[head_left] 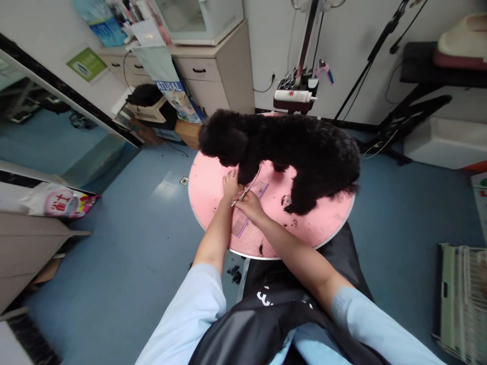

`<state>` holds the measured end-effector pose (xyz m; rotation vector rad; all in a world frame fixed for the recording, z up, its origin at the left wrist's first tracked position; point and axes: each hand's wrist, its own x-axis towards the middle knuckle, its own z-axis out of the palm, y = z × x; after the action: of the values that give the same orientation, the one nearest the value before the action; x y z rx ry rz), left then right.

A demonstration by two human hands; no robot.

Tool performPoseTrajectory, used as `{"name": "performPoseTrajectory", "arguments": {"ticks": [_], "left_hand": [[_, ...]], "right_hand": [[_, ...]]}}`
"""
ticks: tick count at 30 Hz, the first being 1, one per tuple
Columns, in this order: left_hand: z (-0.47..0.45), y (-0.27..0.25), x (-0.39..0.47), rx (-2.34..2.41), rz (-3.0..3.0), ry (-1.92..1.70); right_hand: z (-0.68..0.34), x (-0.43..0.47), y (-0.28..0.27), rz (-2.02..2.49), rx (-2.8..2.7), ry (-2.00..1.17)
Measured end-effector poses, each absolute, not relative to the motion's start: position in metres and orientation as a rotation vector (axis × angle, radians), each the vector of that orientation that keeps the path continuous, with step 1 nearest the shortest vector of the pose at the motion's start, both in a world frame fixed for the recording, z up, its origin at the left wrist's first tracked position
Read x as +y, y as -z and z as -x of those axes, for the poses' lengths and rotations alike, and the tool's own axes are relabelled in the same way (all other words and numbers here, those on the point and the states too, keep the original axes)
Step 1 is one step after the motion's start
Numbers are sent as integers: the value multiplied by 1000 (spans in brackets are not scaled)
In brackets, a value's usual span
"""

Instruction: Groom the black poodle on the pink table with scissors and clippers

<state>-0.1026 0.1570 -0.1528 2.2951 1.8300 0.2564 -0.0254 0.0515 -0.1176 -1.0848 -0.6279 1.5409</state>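
Note:
A black curly-coated dog [304, 147] stands side-on on a round pink grooming table [205, 187], its head toward the left. My left hand [231, 185] is at the lower end of one front leg and appears to hold the paw, though the thumb side is partly hidden. In my right hand [251, 207] are slender grooming scissors [251, 183], their blades pointing up beside that leg. Beneath the right hand and wrist lies a purple-backed comb [240, 226], flat on the table. Tufts of cut black hair [286, 202] are scattered on the pink surface.
Behind the table, a tool holder carries a white bottle [292, 96] and several scissors. A drawer cabinet [236, 71] stands at the back left, with a pet carrier [152, 109] beside it. A wire cage [466, 294] is at the right. Cut hair [236, 275] lies on the floor.

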Motion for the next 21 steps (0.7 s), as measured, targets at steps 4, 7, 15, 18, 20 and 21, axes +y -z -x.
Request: {"name": "performPoseTrajectory", "arguments": {"ticks": [4, 7, 15, 18, 20, 21], "left_hand": [[102, 153, 158, 1843, -2315, -246], [101, 153, 158, 1844, -2297, -261], [103, 158, 160, 1821, -2287, -333], [104, 163, 160, 1816, -2312, -395], [105, 165, 161, 1815, -2325, -410], [105, 166, 161, 1816, -2325, -411]], "right_hand": [[30, 53, 121, 1064, -633, -1516], [32, 55, 124, 1046, -641, -1504], [32, 57, 131, 1036, -635, -1549], [30, 52, 132, 1029, -610, -1556], [30, 50, 132, 1019, -617, -1565], [30, 49, 131, 1022, -622, -1570]]}}
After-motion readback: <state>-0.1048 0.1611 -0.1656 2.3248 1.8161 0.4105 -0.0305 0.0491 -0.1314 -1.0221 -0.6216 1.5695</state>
